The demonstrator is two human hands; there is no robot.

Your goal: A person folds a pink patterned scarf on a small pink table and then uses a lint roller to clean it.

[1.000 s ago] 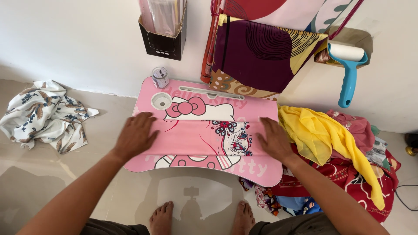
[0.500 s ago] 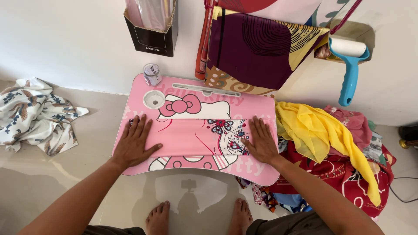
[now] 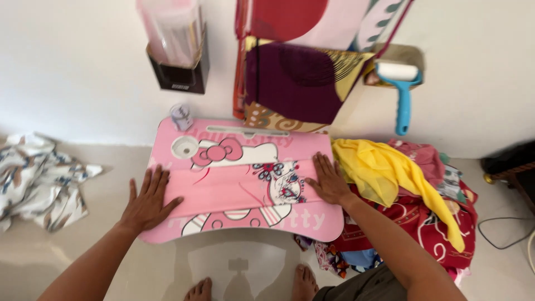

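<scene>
Both grips lie flat and released, left hand (image 3: 147, 199) and right hand (image 3: 327, 180) pressing opposite ends of my folded pink cloth (image 3: 239, 183), spread across the pink bench (image 3: 312, 222) near the wall.

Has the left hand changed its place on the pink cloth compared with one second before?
Yes. The left hand has slid outward to the left end of the folded pink cloth, nearer the lap desk's left edge, farther from its bow picture.

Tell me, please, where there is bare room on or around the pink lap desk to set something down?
Bare floor lies between the lap desk and the crumpled white cloth, and before the feet. The folded pink cloth under both hands fills the desk's middle; the clothes pile crowds its right.
</scene>
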